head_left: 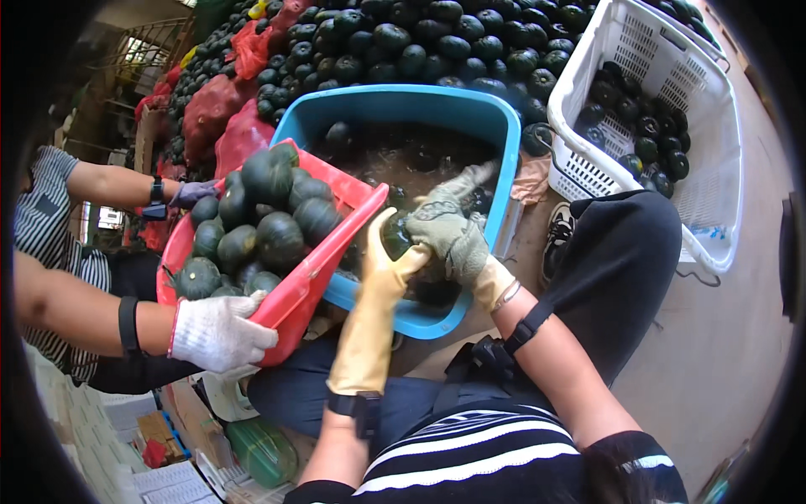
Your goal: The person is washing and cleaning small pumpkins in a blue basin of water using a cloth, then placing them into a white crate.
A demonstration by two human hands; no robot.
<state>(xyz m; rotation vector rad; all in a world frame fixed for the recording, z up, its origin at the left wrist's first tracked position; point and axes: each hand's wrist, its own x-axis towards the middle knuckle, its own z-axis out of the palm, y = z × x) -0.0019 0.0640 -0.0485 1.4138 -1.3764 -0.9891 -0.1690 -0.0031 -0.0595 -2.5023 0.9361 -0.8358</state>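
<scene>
Blue tub [430, 325] w/ murky brown water [382, 155], a few squash at the surface; red basket [295, 323], heaped w/ dark green squash [279, 239], tilted at tub's L edge in co-worker's gloved hands [222, 334]; white crate [709, 151] past R edge, part-filled w/ small squash [646, 149]. Anything underwater hard to make out; co-worker [50, 202] cut off at L. L hand [386, 260], yellow glove, half-curled round one wet squash [396, 237] inside tub, nr its near edge. R hand [449, 227], grey-green glove, against it, fingers extended twd R edge; can't tell if gripping.

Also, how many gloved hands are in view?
4: the person's left hand and right hand, over the blue tub; a co-worker's white-gloved hand and partly hidden purple-gloved hand, at the red basket.
</scene>
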